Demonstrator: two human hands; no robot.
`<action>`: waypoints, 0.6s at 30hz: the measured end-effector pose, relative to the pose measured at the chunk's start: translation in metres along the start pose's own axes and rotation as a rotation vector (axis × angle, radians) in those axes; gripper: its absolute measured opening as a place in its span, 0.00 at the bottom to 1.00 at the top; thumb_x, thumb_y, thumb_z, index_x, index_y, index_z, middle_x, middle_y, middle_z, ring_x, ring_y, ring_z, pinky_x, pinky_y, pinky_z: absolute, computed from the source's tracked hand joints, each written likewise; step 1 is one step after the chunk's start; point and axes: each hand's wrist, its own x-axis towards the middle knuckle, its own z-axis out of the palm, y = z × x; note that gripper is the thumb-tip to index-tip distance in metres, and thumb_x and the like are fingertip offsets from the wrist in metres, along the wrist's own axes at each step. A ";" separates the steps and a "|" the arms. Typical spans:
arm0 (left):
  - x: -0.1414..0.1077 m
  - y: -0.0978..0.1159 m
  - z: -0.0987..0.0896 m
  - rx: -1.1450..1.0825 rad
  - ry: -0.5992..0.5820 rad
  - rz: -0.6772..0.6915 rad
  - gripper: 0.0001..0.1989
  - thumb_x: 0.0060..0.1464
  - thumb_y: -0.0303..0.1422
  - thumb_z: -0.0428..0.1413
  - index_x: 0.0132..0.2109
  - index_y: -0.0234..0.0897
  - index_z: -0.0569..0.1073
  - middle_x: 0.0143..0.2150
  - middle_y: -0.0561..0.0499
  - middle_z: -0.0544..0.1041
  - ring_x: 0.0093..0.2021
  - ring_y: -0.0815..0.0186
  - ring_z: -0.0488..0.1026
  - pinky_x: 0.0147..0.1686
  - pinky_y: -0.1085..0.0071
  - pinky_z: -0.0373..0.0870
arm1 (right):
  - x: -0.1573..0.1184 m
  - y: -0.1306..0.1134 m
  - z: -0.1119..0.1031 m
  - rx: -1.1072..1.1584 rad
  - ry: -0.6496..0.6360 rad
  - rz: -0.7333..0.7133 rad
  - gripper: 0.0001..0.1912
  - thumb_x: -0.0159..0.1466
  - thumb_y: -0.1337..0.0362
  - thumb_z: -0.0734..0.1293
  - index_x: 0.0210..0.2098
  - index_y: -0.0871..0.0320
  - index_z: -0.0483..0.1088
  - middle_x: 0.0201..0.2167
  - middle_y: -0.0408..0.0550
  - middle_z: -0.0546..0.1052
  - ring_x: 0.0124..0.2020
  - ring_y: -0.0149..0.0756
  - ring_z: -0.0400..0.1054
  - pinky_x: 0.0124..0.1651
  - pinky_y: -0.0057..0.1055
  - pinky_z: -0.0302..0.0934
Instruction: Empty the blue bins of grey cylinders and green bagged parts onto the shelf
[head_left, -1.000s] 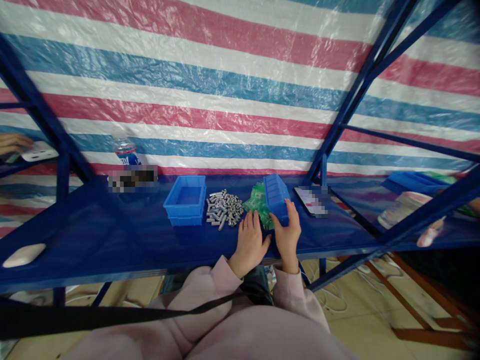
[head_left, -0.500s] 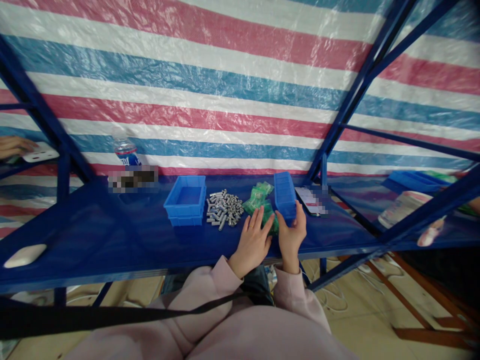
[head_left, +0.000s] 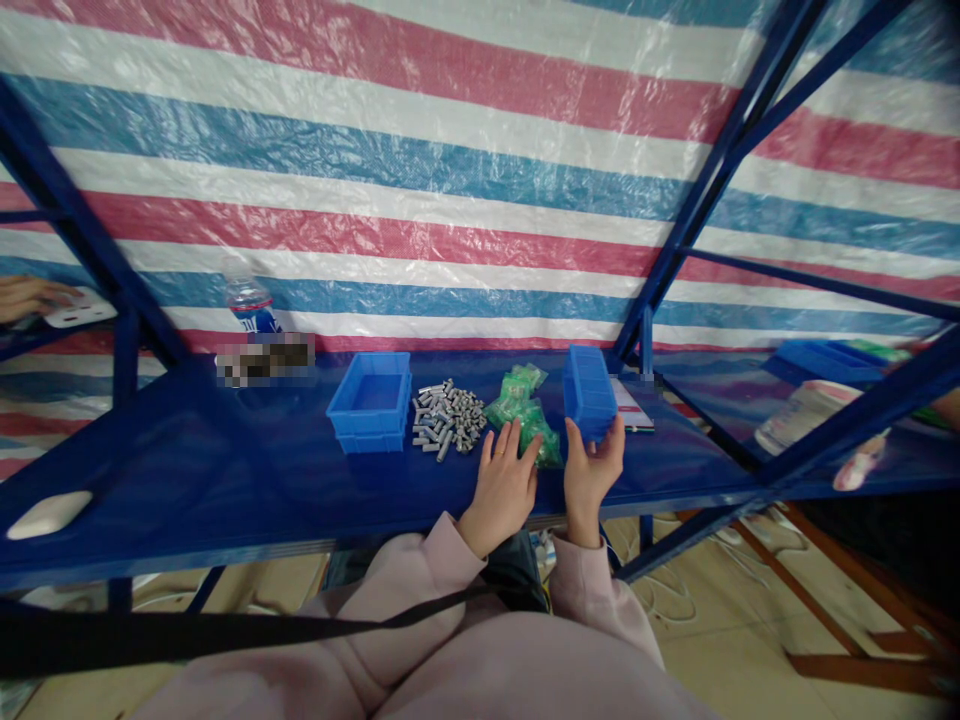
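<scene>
My right hand (head_left: 592,470) grips the near end of a narrow blue plastic bin (head_left: 589,388), thumb on the left and fingers on the right. My left hand (head_left: 501,490) lies with fingers spread at the near edge of a pile of small green plastic packets (head_left: 523,405), its fingertips at the packets. Left of the packets is a heap of short silvery metal cylinders (head_left: 448,418). Beyond the heap stand two stacked blue bins (head_left: 371,400); the top one is open upward.
A phone-like flat object (head_left: 634,405) lies partly behind the held bin. A water bottle (head_left: 251,300) stands at the back left, and a white rounded object (head_left: 51,515) near the front left. Blue frame posts (head_left: 675,240) rise at both sides. Another person's hand (head_left: 30,298) shows far left.
My right hand has shifted the narrow bin to the right, away from the green packets and over part of the phone-like object. My left hand has barely moved.
</scene>
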 end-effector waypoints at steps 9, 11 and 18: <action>-0.001 0.000 0.001 0.016 0.022 -0.051 0.23 0.60 0.32 0.45 0.62 0.38 0.59 0.67 0.41 0.56 0.67 0.55 0.52 0.63 0.50 0.52 | 0.020 0.015 0.001 -0.177 -0.012 -0.023 0.39 0.55 0.48 0.67 0.58 0.66 0.59 0.57 0.66 0.66 0.57 0.53 0.62 0.57 0.49 0.57; -0.001 -0.001 0.001 0.018 0.026 -0.057 0.23 0.59 0.33 0.46 0.61 0.37 0.60 0.67 0.41 0.56 0.67 0.55 0.52 0.63 0.50 0.52 | 0.029 0.019 0.004 -0.216 -0.038 -0.034 0.39 0.55 0.47 0.67 0.57 0.65 0.59 0.55 0.66 0.68 0.55 0.53 0.64 0.56 0.49 0.57; -0.001 -0.001 0.004 0.044 0.040 -0.086 0.24 0.59 0.36 0.46 0.61 0.32 0.61 0.66 0.38 0.57 0.67 0.54 0.52 0.63 0.50 0.51 | 0.047 0.017 0.024 -0.359 -0.241 0.063 0.36 0.49 0.54 0.69 0.52 0.65 0.59 0.42 0.66 0.74 0.40 0.56 0.71 0.44 0.50 0.63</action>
